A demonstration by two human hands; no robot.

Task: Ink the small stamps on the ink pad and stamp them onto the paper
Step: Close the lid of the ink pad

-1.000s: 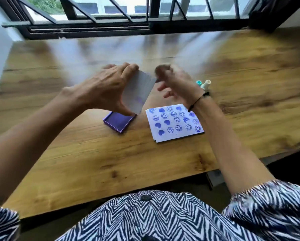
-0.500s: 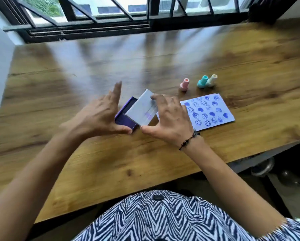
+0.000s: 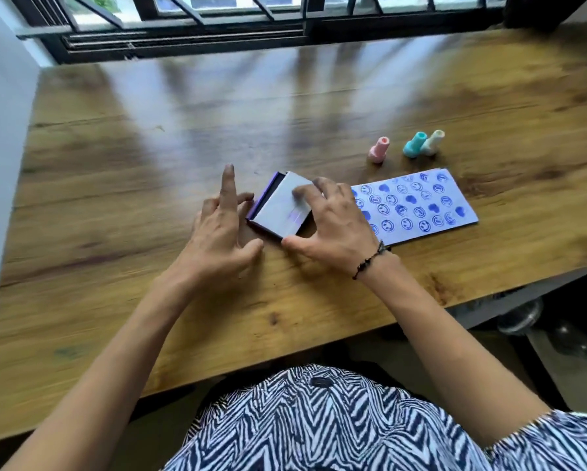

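Single view only; no second view is available for overlap. The scene is seen from a head-worn wide-angle camera, pitched forward and down from above the person's lap. The table (image 3: 149,300) is taken in from near edge to far edge, with a window frame (image 3: 217,32) along the top of the field. Both forearms enter from the bottom corners; the left hand (image 3: 217,232) and right hand (image 3: 339,226) are framed close, just left of centre. Straight edges are bowed toward the borders by the lens.
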